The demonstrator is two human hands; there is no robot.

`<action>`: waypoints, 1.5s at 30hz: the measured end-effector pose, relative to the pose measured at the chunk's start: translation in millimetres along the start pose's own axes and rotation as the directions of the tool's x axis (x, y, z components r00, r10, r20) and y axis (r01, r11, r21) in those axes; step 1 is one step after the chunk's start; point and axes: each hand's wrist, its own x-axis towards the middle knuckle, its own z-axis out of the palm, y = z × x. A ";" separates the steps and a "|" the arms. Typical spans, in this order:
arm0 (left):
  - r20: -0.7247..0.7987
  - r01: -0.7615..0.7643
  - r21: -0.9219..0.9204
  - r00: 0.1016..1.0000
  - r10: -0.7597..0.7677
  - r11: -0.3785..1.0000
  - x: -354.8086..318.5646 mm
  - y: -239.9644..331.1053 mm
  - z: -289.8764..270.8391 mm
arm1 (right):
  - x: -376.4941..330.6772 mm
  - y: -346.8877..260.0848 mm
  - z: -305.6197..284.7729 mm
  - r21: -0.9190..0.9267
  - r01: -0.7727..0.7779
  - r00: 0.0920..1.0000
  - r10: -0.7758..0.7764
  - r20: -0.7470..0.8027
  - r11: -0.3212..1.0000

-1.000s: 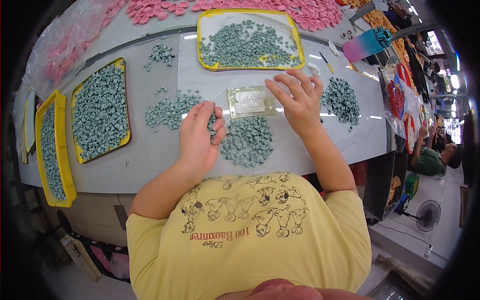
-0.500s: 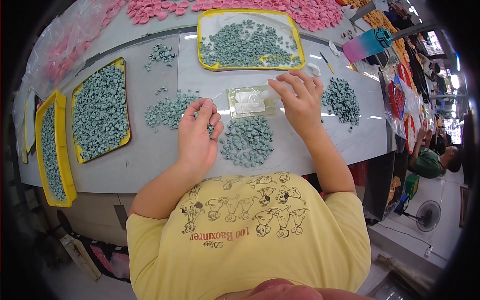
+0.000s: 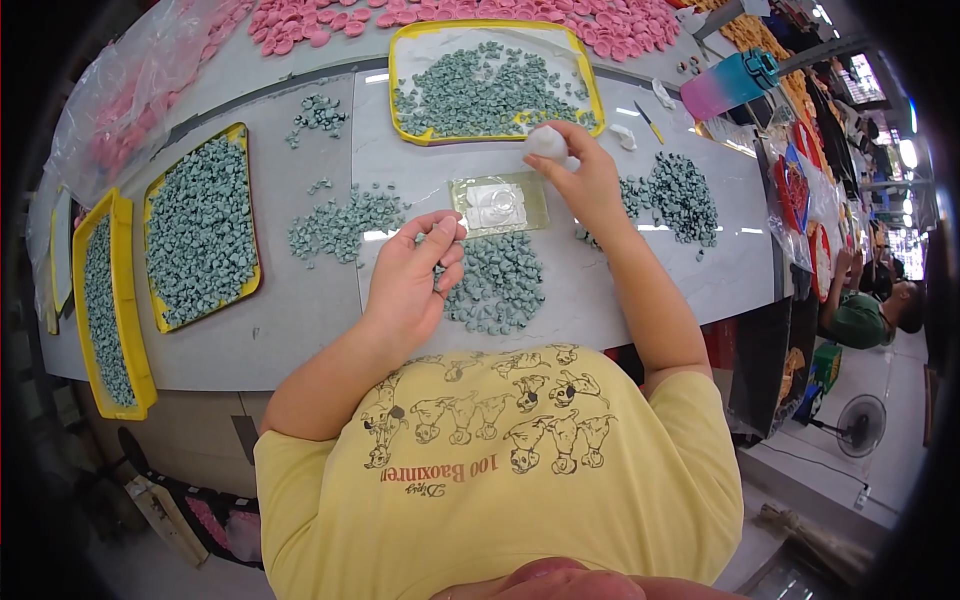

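My right hand [image 3: 585,180] pinches a white rounded wad [image 3: 546,143] just above the far edge of a pale see-through rectangular tray [image 3: 540,200]. A white square sheet [image 3: 497,207] and a clear round spot show inside that tray. Close to the tray's near left corner is my left hand [image 3: 420,270], thumb against the forefinger and the other fingers curled. Whatever may be between those fingertips is too small to name. A pile of small grey-green pieces [image 3: 500,285] lies right in front of the tray, partly beside my left fingers.
Loose grey-green heaps lie left [image 3: 340,222] and right [image 3: 682,198]. A yellow-rimmed tray [image 3: 400,125] of them stands behind, with two more yellow trays at left. A knife [image 3: 650,123], a blue-pink bottle [image 3: 730,88] and pink pieces [image 3: 620,35] are farther back.
My right hand has moved up and slightly left, lifting the white wad away from the see-through tray. My left hand has shifted right and a little nearer to me, toward the tray's corner.
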 end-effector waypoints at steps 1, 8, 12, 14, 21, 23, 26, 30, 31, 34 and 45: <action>0.002 0.000 0.003 1.000 -0.001 1.000 -1.1 -1.7 1.8 | 5.3 4.9 1.0 0.041 -0.010 1.000 0.009 0.027 0.999; 0.083 0.083 0.031 0.993 -0.085 0.996 -2.5 -5.3 11.9 | 17.7 13.6 2.6 0.176 -0.146 0.969 0.105 0.224 0.974; 0.090 0.073 -0.010 0.993 -0.072 0.997 4.4 -4.3 5.6 | 9.8 7.6 0.8 -0.007 0.000 0.996 0.000 0.093 1.000; 0.085 0.055 0.014 0.995 -0.056 0.998 9.6 -3.0 -2.4 | 5.6 3.4 -3.6 -0.041 0.155 0.979 -0.159 -0.124 0.987; 0.129 0.082 0.058 0.988 -0.089 0.995 17.9 1.6 -12.0 | -32.2 -2.3 -37.7 -0.412 -0.002 0.898 0.183 0.400 0.911; 0.140 0.073 0.061 0.987 -0.081 0.995 16.9 3.1 -11.7 | -42.5 1.3 -35.5 -0.511 0.055 0.906 0.172 0.387 0.858; 0.146 0.087 0.093 0.984 -0.100 0.992 13.5 6.8 -18.2 | -48.6 -0.6 -25.6 -0.529 0.069 0.909 0.165 0.383 0.846; 0.159 0.145 0.121 0.974 -0.163 0.982 0.1 18.3 -28.9 | -53.0 -17.6 -11.5 -0.503 0.051 0.886 0.193 0.421 0.863; 0.154 0.136 0.118 0.976 -0.154 0.984 -3.3 23.2 -32.0 | -54.1 -23.4 -5.8 -0.448 0.028 0.918 0.154 0.365 0.893; 0.163 0.141 0.141 0.973 -0.163 0.980 -11.8 36.4 -44.6 | -54.5 -50.6 12.0 -0.320 0.005 0.949 0.097 0.301 0.947; 0.252 0.274 0.126 0.921 -0.298 0.953 -17.3 43.7 -49.7 | -64.3 -100.3 57.2 0.153 0.233 0.936 -0.264 0.232 0.960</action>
